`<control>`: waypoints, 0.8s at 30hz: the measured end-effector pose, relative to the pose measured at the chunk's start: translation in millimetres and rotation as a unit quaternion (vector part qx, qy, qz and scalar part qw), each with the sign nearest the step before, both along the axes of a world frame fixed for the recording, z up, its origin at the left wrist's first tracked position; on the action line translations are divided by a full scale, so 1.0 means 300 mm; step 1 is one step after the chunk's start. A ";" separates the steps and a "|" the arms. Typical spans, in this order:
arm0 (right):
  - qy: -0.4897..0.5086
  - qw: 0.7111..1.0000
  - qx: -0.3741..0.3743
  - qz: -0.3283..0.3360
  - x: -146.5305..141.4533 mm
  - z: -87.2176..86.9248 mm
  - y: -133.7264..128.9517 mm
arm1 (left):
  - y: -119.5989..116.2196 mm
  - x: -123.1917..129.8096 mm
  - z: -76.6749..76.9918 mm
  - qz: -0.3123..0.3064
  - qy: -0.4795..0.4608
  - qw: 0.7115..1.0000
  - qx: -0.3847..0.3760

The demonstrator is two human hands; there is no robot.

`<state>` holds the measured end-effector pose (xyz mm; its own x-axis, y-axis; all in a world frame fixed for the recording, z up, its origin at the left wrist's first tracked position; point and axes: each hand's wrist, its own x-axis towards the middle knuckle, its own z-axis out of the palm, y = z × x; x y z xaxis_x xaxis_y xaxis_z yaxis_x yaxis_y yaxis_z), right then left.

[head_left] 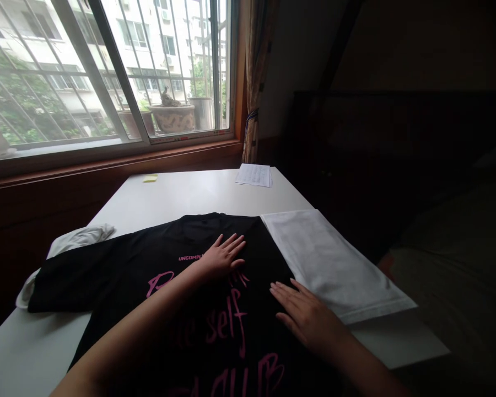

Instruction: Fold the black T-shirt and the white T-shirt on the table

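Observation:
A black shirt [119, 275] with pink lettering lies spread over a white table. Its left sleeve is black and stretches out flat, with white cloth [76, 238] showing behind and beside it. On the right a white sleeve [330, 264] lies flat, reaching the table's edge. My left hand [223, 257] rests on the upper chest of the shirt, fingers spread, holding nothing. Lower and to the right, my right hand [303, 314] lies on the shirt near its side, fingers extended and palm down. The bottom of the shirt is cut off by the frame.
Papers [254, 175] lie at the far edge of the white table [198, 190], and a yellow note [150, 178] is at its far left. Beyond stands a barred window with potted plants [171, 117] outside. A curtain [252, 82] hangs beside it. The right side is dark.

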<state>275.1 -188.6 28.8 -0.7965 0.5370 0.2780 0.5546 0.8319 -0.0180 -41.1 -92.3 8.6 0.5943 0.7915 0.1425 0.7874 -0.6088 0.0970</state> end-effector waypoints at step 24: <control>-0.023 0.984 -0.064 0.162 -0.578 0.161 0.127 | -0.866 -1.164 0.069 0.743 -0.216 0.633 -0.027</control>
<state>101.7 -150.6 76.9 -0.9422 0.2805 0.1832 0.2627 0.9579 -0.1158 -390.2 -352.1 29.5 -0.8977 0.4405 -0.0130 0.3789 0.7864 0.4878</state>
